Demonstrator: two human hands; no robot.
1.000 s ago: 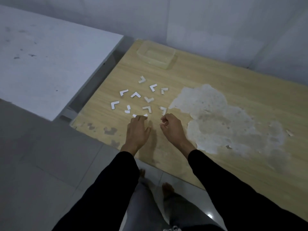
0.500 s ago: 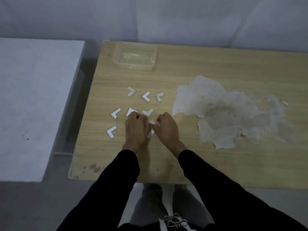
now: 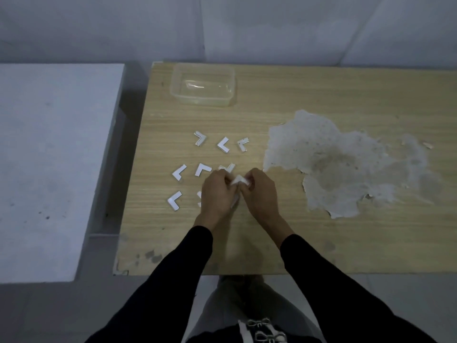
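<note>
Left grip (image 3: 215, 191): I pinch the white corner piece (image 3: 238, 180).
Right grip (image 3: 259, 191): I pinch it too, from 3 o'clock.
Spare pieces (image 3: 223, 144): on the surface (image 3: 321, 243), 9 to 12 o'clock.

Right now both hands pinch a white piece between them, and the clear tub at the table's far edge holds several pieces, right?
No: in the head view the clear tub is empty. The left hand and right hand do pinch a white piece between them, and the tub stands at the far edge.
</note>
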